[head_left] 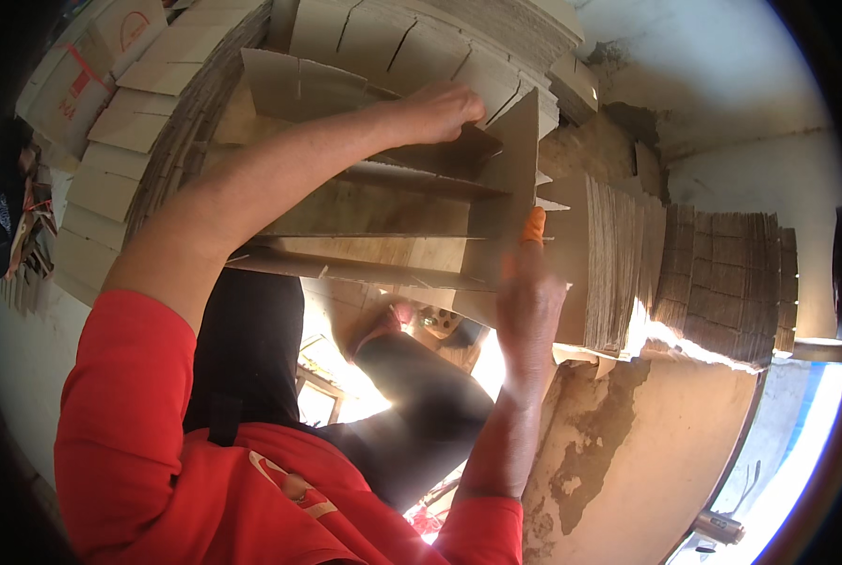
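In front of me several slotted cardboard divider strips (374, 224) stand on edge, roughly parallel, running left to right. At their right ends a crosswise cardboard strip (520, 141) stands upright against them. My left hand (440, 113) reaches across to the far side, its fingers curled closed over a far divider strip near the crosswise one. My right hand (531, 292) is at the near end of the crosswise strip, closed around its edge. An orange finger cover (534, 224) sits on one finger. The right palm side and the lower fingers are hidden.
Slotted cardboard sheets lie stacked at the back (393, 47) and along the left (110, 160). Packed bundles of cardboard (718, 278) stand at the right. A stained wall (722, 85) rises behind them. My legs (251, 348) are below the work.
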`<act>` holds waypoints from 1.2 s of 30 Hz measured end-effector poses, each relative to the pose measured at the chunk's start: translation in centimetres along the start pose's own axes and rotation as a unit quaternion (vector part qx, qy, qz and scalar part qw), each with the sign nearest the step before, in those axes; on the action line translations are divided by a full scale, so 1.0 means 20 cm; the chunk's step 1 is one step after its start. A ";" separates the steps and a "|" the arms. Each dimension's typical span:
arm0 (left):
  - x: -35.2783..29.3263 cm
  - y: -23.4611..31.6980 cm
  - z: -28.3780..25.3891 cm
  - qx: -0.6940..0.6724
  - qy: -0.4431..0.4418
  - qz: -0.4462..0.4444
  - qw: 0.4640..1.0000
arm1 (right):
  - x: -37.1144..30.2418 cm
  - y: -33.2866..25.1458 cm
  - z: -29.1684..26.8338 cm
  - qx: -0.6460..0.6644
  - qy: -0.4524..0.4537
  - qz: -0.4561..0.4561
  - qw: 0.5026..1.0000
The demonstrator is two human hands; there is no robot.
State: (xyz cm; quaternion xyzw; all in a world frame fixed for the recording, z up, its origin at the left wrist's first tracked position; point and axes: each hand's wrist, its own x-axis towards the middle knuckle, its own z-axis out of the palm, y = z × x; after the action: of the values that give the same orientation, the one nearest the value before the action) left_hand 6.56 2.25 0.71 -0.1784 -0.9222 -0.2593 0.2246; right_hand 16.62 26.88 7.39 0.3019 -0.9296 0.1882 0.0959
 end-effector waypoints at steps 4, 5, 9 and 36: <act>0.03 0.03 -0.01 -0.035 -0.052 -0.058 0.996 | 0.02 0.02 0.03 -0.008 -0.011 0.002 1.000; 0.01 0.03 -0.02 -0.036 -0.079 -0.096 0.992 | 0.03 0.01 0.03 -0.009 -0.017 0.004 1.000; -0.01 0.01 -0.01 0.040 -0.035 -0.018 0.998 | 0.03 0.02 0.02 0.006 -0.019 0.004 1.000; -0.32 0.16 -0.49 -0.031 -0.129 -0.115 0.984 | 0.08 0.17 0.11 -0.092 -0.111 0.035 0.989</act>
State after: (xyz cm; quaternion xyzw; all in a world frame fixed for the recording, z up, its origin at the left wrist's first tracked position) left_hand 16.52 -2.12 6.18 -0.1097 -0.9493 -0.2870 0.0666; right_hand 13.18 27.69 4.78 0.2782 -0.9578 0.0706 0.0129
